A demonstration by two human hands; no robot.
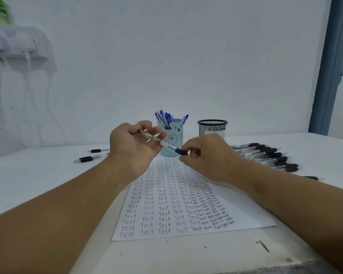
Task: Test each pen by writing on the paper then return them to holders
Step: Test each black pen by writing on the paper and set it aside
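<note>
While the left hand (136, 144) curls round a clear pen (160, 142) above the paper (174, 204), right hand (208, 157) pinches its black grip, blue holder (173, 139) at twelve o'clock.

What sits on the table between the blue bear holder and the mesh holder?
Nothing: in the head view, bare table separates the blue bear holder from the mesh holder.

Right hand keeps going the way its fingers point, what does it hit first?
The right hand points left along the pen it pinches by the black end, so it would likely meet the left hand gripping the other end. Depth is unclear.
</note>
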